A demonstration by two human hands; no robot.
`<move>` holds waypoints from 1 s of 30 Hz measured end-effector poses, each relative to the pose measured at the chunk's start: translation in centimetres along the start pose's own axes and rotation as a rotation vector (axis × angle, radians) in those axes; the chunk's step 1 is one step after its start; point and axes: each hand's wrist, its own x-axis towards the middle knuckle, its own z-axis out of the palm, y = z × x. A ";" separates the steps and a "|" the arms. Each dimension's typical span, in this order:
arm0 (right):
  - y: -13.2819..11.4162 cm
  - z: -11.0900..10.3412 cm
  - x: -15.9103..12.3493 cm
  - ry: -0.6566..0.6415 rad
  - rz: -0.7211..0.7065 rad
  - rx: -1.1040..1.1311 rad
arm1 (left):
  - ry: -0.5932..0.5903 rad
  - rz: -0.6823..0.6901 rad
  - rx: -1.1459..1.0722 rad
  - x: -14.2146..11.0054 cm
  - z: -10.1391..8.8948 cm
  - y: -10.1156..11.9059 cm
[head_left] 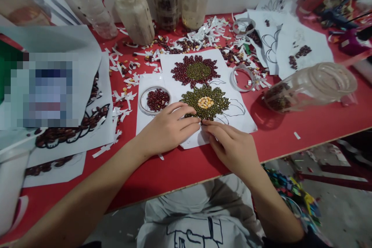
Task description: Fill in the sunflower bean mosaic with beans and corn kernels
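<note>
A white paper (pixel 247 124) with an inked flower drawing lies in front of me. On it are a flower of dark red beans (pixel 180 73) with a green centre and, nearer me, a flower of green mung beans (pixel 190 95) with corn kernels (pixel 205 102) in the middle. My left hand (pixel 167 128) rests over the paper with fingers stretched out and apart, touching the green flower's lower left. My right hand (pixel 232 143) has its fingertips pressed together at that flower's bottom edge; whatever they pinch is hidden. A round lid of red beans (pixel 157 100) sits beside my left hand.
Paper scraps (pixel 203 35) and loose beans litter the red table (pixel 290 120). Glass jars (pixel 133 15) stand along the wall, and another jar (pixel 308 87) lies tilted at right. Bean-covered sheets (pixel 101 139) are at left. A clear ring-shaped lid (pixel 232 81) lies beside the paper.
</note>
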 end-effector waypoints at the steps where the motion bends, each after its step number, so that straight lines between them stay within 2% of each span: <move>1: 0.0 0.0 0.0 0.004 0.006 0.005 | 0.003 0.001 0.002 0.0 0.0 0.0; 5: 0.0 0.0 -0.1 0.039 0.014 0.014 | 0.017 -0.033 -0.012 0.0 0.0 0.1; 10: 0.0 0.1 -0.1 0.023 0.001 0.003 | -0.011 -0.031 0.006 0.0 0.0 0.1; 14: 0.0 -0.1 -0.1 0.060 0.023 0.080 | -0.009 -0.048 -0.032 0.0 0.0 0.1; 17: 0.1 -0.6 -0.1 0.145 0.043 0.175 | 0.016 -0.125 -0.183 0.0 -0.4 0.4; 21: -0.1 -1.3 -0.5 0.208 -0.022 0.400 | 0.012 -0.203 -0.493 0.2 -1.0 1.3; 25: -0.3 -1.3 -1.2 0.178 -0.047 0.684 | 0.019 -0.187 -0.743 0.6 -1.3 2.4; 30: -0.3 -0.8 -1.8 0.069 0.024 0.905 | 0.084 -0.168 -0.869 0.8 -1.2 3.2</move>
